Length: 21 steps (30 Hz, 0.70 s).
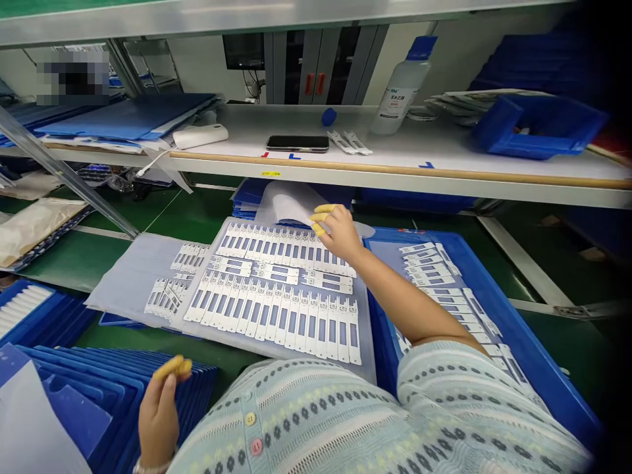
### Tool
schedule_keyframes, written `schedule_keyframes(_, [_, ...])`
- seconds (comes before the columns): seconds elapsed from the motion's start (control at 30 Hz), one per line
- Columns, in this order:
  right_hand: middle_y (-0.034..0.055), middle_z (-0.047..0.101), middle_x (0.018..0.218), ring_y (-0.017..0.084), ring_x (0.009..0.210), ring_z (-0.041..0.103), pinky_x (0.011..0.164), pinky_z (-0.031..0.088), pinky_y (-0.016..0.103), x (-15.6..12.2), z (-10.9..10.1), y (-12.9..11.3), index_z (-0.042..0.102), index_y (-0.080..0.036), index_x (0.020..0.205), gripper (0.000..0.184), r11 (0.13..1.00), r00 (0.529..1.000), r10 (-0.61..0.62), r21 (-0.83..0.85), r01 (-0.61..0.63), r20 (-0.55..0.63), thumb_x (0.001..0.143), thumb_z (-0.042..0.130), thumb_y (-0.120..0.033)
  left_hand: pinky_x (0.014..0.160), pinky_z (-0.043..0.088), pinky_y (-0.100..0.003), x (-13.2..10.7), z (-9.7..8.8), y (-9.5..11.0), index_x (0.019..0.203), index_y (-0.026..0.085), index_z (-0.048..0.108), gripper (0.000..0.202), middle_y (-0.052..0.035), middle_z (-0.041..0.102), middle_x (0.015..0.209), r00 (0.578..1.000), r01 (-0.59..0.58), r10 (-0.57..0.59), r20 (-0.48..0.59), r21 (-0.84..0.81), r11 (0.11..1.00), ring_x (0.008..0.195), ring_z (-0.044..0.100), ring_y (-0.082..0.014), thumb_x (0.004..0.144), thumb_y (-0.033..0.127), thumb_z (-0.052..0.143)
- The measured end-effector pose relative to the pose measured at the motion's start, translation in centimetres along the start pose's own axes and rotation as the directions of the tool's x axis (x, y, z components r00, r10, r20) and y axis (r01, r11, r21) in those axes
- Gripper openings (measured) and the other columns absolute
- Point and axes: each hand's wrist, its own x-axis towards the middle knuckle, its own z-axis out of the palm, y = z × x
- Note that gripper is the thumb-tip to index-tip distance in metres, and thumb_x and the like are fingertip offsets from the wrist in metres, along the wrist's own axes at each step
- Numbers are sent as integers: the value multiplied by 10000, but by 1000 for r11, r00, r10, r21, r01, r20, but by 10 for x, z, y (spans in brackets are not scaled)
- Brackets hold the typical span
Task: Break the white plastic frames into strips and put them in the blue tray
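On the left, the person's left hand [158,421] is beside a stack of blue trays [118,401]. Its yellow-capped fingers [170,367] are bent closed together, and I see nothing held in them. In the middle, white plastic strips [281,309] lie in rows on a pale translucent tray [368,349]. The right hand [338,232] is over their top edge, with loose, open fingers [320,217] holding nothing I can see. More strips [434,270] lie in a blue bin [523,342] on the right.

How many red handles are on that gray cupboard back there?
2. One red handle and a second red handle sit side by side near the middle of the gray cabinet, beyond the shelf.
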Motion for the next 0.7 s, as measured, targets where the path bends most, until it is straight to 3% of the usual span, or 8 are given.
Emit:
schedule_keyframes(0.13, [59, 645, 944, 225, 905, 570, 852, 402, 414, -33, -50, -31, 652, -238, 999, 200, 994, 983, -106, 15, 109, -148, 916, 475, -281, 830, 566, -439, 77, 36, 23, 1128, 242, 565, 319, -91, 675, 1079, 977, -173, 185, 107, -109, 979, 936, 667, -238, 910, 431, 428])
schedule_keyframes(0.23, [37, 651, 861, 214, 835, 599, 792, 438, 393, -58, -83, -54, 644, -251, 972, 160, 994, 955, -89, 32, 102, -283, 900, 501, -258, 938, 511, -472, 125, 73, 56, 1291, 212, 462, 511, -151, 553, 1300, 913, -306, 325, 245, -111, 945, 1137, 584, -274, 864, 489, 510])
schedule_keyframes(0.33, [27, 646, 802, 209, 765, 610, 714, 467, 368, -71, -104, -76, 642, -255, 957, 145, 998, 925, 37, 55, -18, -379, 896, 510, -254, 1089, 293, -624, 137, 122, 95, 1433, 145, 277, 993, -258, 304, 1481, 854, -427, 426, 299, -65, 902, 1382, 287, -408, 662, 590, 718])
schedule_keyframes(0.4, [26, 649, 768, 201, 714, 609, 668, 470, 347, -72, -109, -91, 645, -245, 961, 161, 996, 911, 87, 27, -83, -403, 907, 494, -262, 1151, 120, -618, 127, 158, 121, 1446, 114, 245, 1167, -278, 184, 1527, 791, -521, 514, 331, -75, 850, 1437, 108, -421, 547, 637, 774])
schedule_keyframes(0.47, [27, 655, 737, 186, 661, 603, 629, 463, 321, -68, -110, -105, 649, -231, 980, 196, 995, 908, 75, -35, -98, -411, 920, 465, -264, 1167, 22, -586, 115, 189, 145, 1430, 99, 265, 1098, -281, 190, 1522, 700, -669, 647, 303, -40, 742, 1453, 44, -392, 607, 668, 717])
schedule_keyframes(0.5, [30, 663, 737, 178, 641, 601, 612, 458, 309, -66, -111, -110, 652, -226, 995, 218, 992, 909, 59, -74, -98, -413, 925, 448, -262, 1170, 28, -572, 113, 200, 155, 1421, 94, 278, 1028, -281, 213, 1512, 687, -707, 684, 247, 8, 707, 1457, 39, -373, 663, 666, 672])
schedule_keyframes(0.6, [35, 686, 752, 161, 599, 595, 583, 445, 286, -68, -119, -118, 660, -233, 1039, 274, 971, 916, 40, -199, -129, -399, 936, 410, -278, 1155, 39, -594, 134, 216, 172, 1395, -20, 261, 875, -358, 213, 1466, 733, -680, 675, 85, 101, 726, 1456, -2, -381, 818, 582, 528])
schedule_keyframes(0.7, [7, 630, 604, 143, 510, 535, 533, 408, 274, -86, -133, -114, 680, -251, 1000, 274, 947, 943, 14, -297, -119, -333, 928, 449, -379, 1120, -39, -648, 184, 209, 172, 1391, -22, 291, 716, -353, 279, 1438, 748, -662, 663, 42, 117, 740, 1445, 66, -405, 867, 425, 485])
